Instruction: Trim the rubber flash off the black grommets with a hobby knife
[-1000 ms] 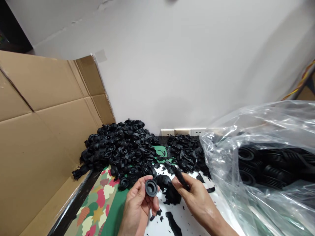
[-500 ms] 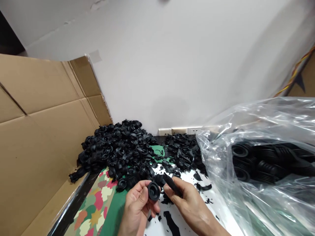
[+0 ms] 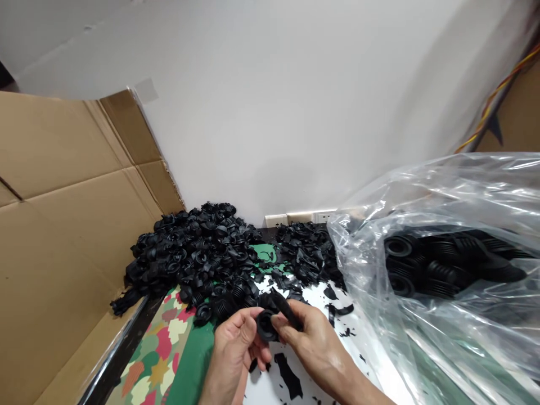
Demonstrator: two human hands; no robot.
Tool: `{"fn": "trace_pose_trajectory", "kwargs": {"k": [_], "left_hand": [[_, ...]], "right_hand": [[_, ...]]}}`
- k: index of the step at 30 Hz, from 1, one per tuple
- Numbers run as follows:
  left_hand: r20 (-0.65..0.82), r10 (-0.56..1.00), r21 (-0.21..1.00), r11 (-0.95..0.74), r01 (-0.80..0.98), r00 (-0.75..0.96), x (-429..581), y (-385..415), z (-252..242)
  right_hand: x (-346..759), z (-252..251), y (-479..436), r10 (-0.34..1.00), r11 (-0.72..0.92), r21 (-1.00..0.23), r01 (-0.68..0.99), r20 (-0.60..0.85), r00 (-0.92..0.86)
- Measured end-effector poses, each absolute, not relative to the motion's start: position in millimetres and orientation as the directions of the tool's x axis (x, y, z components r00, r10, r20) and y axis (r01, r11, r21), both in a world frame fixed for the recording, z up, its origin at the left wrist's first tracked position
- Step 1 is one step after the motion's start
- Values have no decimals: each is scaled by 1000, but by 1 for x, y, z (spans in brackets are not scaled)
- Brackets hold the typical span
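Note:
In the head view, my left hand (image 3: pixel 237 343) pinches a round black rubber bellows (image 3: pixel 266 326) by its edge, the ringed opening turned towards me. My right hand (image 3: pixel 310 337) closes around a long dark piece (image 3: pixel 287 308); whether it is a tool or a rubber flap I cannot tell. The right thumb presses at the rim of the bellows. Just beyond the hands lies a heap of ribbed black rubber bellows (image 3: pixel 198 253). Under the hands, torn black rubber scraps (image 3: pixel 288 374) are scattered on the white surface (image 3: pixel 261 388).
To the right, a clear plastic bag (image 3: pixel 363 264) holds more black bellows (image 3: pixel 442 270). A second pile of black scraps (image 3: pixel 310 253) lies by the wall sockets (image 3: pixel 276 220). Cardboard (image 3: pixel 84 225) stands along the left, beside a patterned sheet (image 3: pixel 156 349).
My right hand has moved left against the bellows, and its thumb now touches the rim. The view has shifted slightly to the right.

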State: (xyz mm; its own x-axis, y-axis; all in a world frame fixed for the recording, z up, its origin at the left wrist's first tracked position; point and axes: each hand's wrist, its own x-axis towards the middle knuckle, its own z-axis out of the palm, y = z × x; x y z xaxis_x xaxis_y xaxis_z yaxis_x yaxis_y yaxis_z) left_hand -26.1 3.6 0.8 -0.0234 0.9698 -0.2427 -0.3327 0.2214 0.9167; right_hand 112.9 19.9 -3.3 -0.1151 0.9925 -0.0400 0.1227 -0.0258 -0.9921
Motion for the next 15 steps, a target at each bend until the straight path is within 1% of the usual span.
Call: {"fn": "trace_pose_trajectory", "kwargs": {"k": [4, 7, 11, 15], "left_hand": [[-207, 974, 955, 179, -236, -98, -24, 3, 3], [-167, 978, 968, 139, -210, -121, -21, 4, 3], [-122, 982, 972, 89, -219, -143, -19, 3, 2], [-150, 980, 976, 126, -175, -133, -21, 2, 1]], "right_hand": [[114, -3, 22, 988, -79, -992, 97, -91, -125], [113, -2, 22, 978, -128, -990, 65, -137, -157], [111, -4, 23, 978, -121, -993, 11, -122, -169], [109, -12, 23, 979, -117, -993, 10, -117, -166]]}}
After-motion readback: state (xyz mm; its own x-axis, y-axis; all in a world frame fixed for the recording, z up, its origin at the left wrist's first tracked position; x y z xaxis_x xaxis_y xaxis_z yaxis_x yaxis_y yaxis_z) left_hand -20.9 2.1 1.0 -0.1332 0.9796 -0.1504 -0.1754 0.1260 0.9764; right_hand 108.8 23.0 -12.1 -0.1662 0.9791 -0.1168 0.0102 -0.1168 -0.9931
